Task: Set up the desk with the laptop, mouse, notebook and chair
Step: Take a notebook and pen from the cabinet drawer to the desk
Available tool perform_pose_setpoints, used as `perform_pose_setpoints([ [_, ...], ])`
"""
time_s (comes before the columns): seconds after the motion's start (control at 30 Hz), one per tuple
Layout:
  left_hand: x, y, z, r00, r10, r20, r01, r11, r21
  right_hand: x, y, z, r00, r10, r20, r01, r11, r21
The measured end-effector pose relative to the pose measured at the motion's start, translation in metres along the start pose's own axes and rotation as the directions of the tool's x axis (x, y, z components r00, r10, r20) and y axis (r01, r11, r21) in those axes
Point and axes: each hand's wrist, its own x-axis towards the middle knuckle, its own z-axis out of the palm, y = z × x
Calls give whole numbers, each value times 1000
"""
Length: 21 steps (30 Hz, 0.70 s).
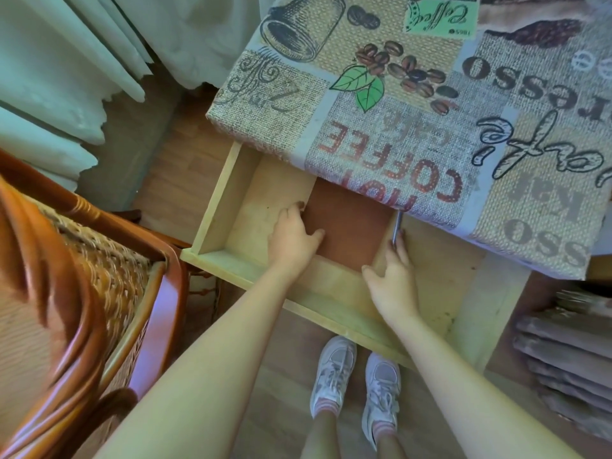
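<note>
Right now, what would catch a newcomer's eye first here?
Probably the open wooden drawer pulled out from under the coffee-print tablecloth, with both hands inside it. The left hand and right hand flank a brown notebook, a pen beside it. A wicker chair stands at the left.
</note>
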Motion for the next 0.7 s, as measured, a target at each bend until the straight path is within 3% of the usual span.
perform_pose_setpoints([
  [0.07,-2,-2,0,999,-44,28,46,997,-70,0,-7,4,995,91,-26,-81,960,267],
  [0.13,-3,0,-2,994,-96,59,102,987,-127,0,-15,4,978,206,-28,-164,847,505],
  [0.23,-2,1,-3,970,-175,171,207,959,-193,7,-27,-3,936,351,32,-272,663,698],
  [0.43,2,1,-8,896,-205,395,360,855,-374,30,-24,-17,883,460,88,-367,563,741],
  [0.7,6,3,-16,887,-184,424,356,856,-374,25,-19,-11,867,485,112,-376,491,786],
])
